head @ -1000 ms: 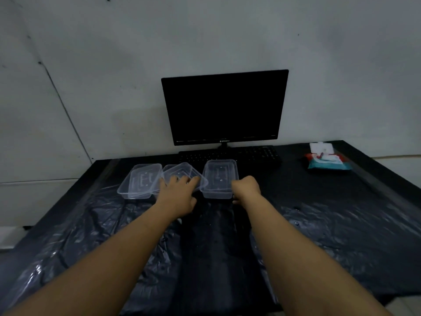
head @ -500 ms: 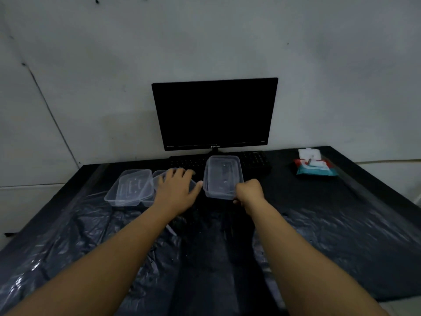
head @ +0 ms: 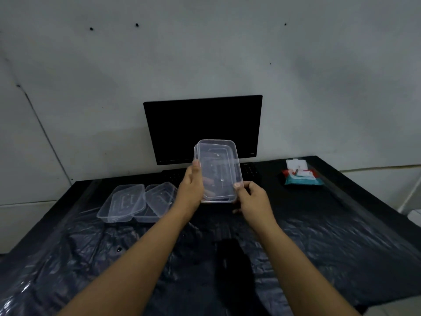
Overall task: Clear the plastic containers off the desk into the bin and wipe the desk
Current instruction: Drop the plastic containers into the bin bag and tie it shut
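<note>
While two containers (head: 134, 202) lie on the desk (head: 341, 224), the left hand (head: 191, 190) and right hand (head: 252, 199) both grip a raised clear container (head: 219, 169).

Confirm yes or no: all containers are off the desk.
No: two clear containers lie on the desk; both hands hold a third.

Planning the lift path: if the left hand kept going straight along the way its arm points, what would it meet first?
The left hand points up and away toward the wall while holding the lifted container. Straight on, the keyboard edge and then the monitor lie in that line, though depth is hard to judge.
</note>
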